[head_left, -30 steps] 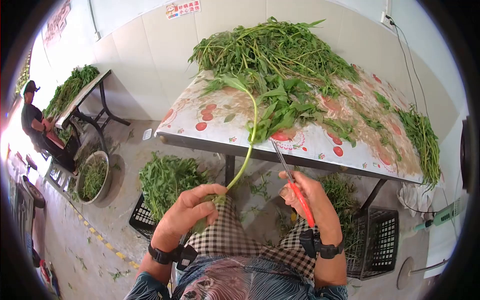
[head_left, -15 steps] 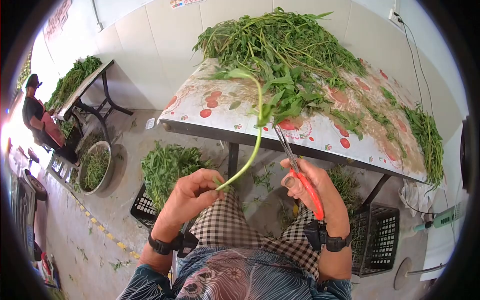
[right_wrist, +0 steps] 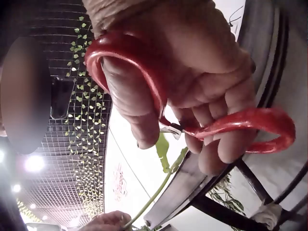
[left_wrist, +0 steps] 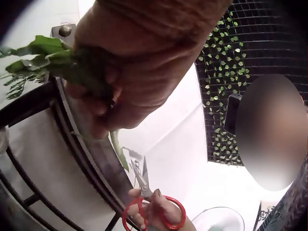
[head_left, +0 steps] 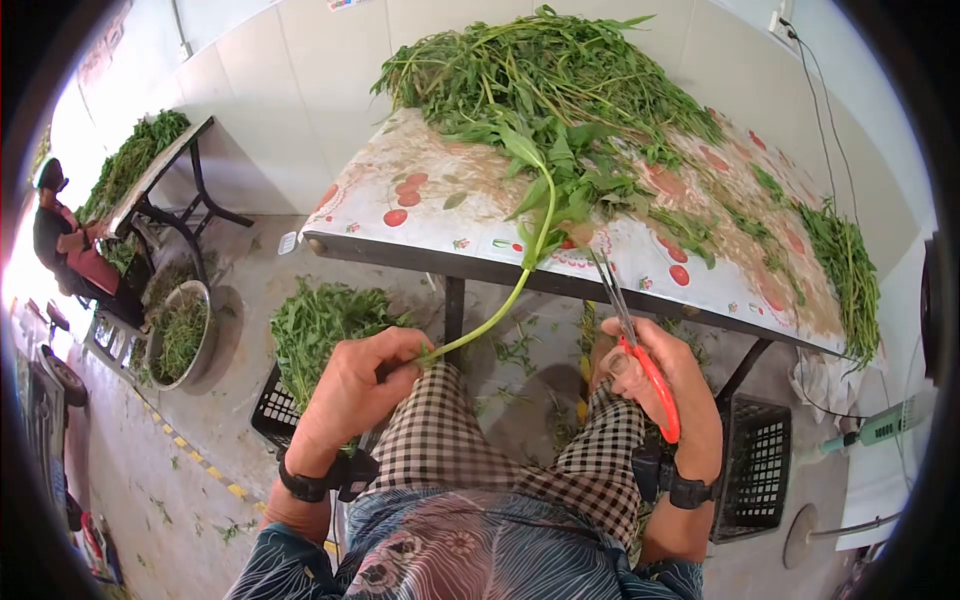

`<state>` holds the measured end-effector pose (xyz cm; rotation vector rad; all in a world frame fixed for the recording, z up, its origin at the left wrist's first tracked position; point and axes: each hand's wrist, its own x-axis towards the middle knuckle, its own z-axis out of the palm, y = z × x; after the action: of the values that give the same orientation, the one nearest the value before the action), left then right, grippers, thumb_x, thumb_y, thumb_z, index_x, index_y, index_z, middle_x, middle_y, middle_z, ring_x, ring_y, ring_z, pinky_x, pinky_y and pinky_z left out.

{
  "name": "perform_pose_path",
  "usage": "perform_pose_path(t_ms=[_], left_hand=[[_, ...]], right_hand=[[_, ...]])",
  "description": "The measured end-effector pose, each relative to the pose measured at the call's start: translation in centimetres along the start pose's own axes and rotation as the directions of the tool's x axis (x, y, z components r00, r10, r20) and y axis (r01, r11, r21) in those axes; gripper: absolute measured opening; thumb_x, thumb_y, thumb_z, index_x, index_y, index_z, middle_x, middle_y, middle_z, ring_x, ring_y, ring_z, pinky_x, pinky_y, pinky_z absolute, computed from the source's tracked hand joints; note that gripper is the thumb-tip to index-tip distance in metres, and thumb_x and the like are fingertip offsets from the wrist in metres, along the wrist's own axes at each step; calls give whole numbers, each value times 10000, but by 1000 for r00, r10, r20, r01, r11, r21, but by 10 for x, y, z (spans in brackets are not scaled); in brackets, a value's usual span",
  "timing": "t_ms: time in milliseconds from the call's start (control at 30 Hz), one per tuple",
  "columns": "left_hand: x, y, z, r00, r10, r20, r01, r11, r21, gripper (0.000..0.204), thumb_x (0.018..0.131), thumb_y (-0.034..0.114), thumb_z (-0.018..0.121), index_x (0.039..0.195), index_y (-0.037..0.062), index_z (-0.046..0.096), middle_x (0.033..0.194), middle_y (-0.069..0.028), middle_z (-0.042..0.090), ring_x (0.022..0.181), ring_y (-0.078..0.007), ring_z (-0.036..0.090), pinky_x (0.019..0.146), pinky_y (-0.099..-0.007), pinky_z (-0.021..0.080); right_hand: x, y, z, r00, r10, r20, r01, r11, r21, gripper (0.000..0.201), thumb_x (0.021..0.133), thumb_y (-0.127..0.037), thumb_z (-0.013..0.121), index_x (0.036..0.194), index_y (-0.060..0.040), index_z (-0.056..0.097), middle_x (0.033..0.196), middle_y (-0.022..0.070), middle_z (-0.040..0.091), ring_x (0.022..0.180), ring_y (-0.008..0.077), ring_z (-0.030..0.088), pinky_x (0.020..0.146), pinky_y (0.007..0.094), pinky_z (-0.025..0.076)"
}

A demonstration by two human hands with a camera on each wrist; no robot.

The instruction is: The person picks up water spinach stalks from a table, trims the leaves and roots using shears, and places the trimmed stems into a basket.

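My left hand [head_left: 362,385] pinches the lower end of a long, pale green stem [head_left: 492,318] between thumb and fingertips. The stem arcs up and right over the table's front edge, its leafy top [head_left: 522,146] overlapping loose greens [head_left: 590,185]. My right hand [head_left: 655,360] holds red-handled scissors [left_wrist: 144,187], with thumb and fingers through the loops [right_wrist: 127,55]. In the left wrist view the blades stand slightly apart, with nothing between them. From the head, the blades point up toward the table edge, right of the stem.
A big heap of greens [head_left: 545,85] lies on the flowered tablecloth [head_left: 375,190], and a bundle [head_left: 843,285] hangs over the right edge. Below are a crate of greens [head_left: 325,340] and a black crate [head_left: 757,465]. Another person [head_left: 75,240] sits at far left beside a basin [head_left: 180,335].
My hands have drawn apart: the left a little left, the right to the right with the scissors. The stem has swung rightward and now leans over more.
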<state>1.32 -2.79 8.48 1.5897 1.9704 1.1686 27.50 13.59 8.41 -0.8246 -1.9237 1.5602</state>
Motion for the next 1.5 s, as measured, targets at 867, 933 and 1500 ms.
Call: perform_pose_path(t_ms=[867, 933, 1500], left_hand=[[-7, 9, -3, 999, 34, 41, -24, 978, -209, 189, 743, -75, 543, 903, 8, 599, 737, -24, 622, 642, -62, 570, 565, -202, 438], [-6, 6, -3, 997, 25, 78, -3, 965, -263, 188, 748, -77, 535, 909, 1, 590, 752, -25, 623, 658, -58, 569, 571, -200, 436], [-8, 1, -4, 982, 30, 188, 47, 918, -394, 197, 764, -50, 586, 953, 5, 599, 772, -15, 636, 697, -49, 570, 622, -195, 451]], right_hand=[[3, 1, 9, 996, 70, -47, -69, 997, 22, 257, 862, -112, 549, 1092, 2, 556, 691, -18, 501, 557, 60, 424, 488, 194, 340], [2, 2, 7, 989, 145, -10, -140, 972, 189, 246, 876, -86, 510, 1097, 15, 548, 697, -24, 493, 567, 53, 418, 486, 186, 321], [15, -8, 13, 987, -114, 111, 145, 933, -330, 380, 790, -235, 696, 1042, 21, 573, 672, 122, 521, 630, 108, 464, 617, 263, 439]])
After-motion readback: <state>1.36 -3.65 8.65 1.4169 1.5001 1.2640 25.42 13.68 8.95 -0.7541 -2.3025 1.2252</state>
